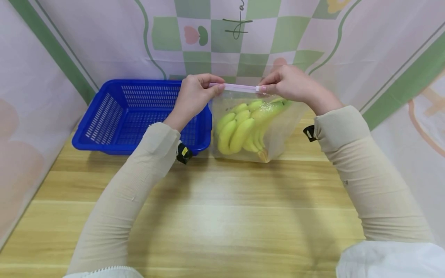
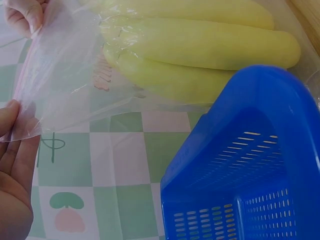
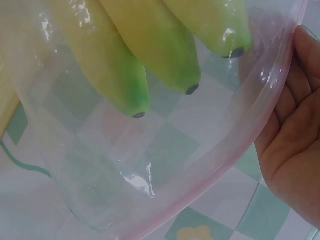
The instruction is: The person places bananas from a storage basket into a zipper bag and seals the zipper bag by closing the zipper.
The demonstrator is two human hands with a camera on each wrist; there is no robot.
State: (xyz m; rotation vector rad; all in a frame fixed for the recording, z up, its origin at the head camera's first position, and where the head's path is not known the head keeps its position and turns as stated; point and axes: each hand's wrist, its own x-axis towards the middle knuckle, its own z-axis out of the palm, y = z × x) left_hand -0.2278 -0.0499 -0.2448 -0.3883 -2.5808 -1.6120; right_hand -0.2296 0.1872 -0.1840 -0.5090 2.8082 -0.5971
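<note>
A clear zip bag (image 1: 283,133) with a bunch of bananas (image 1: 240,129) inside stands on the table, held up by its pink zip strip (image 1: 238,87). My left hand (image 1: 191,96) pinches the left end of this strip between thumb and fingers. Farther along it, my right hand (image 1: 292,84) pinches the strip at a small white slider (image 1: 258,88). Through the film in the right wrist view, dark banana tips (image 3: 192,89) show, and the pink edge curves away from the right hand (image 3: 295,125). The left wrist view has the bag's corner over the left fingers (image 2: 22,160).
Left of the bag, a blue perforated plastic basket (image 1: 101,147) stands close by on the wooden table (image 1: 215,220), under the left forearm's far side. A patterned cloth (image 1: 226,34) with green and white checks hangs behind; more cloth rises at both sides.
</note>
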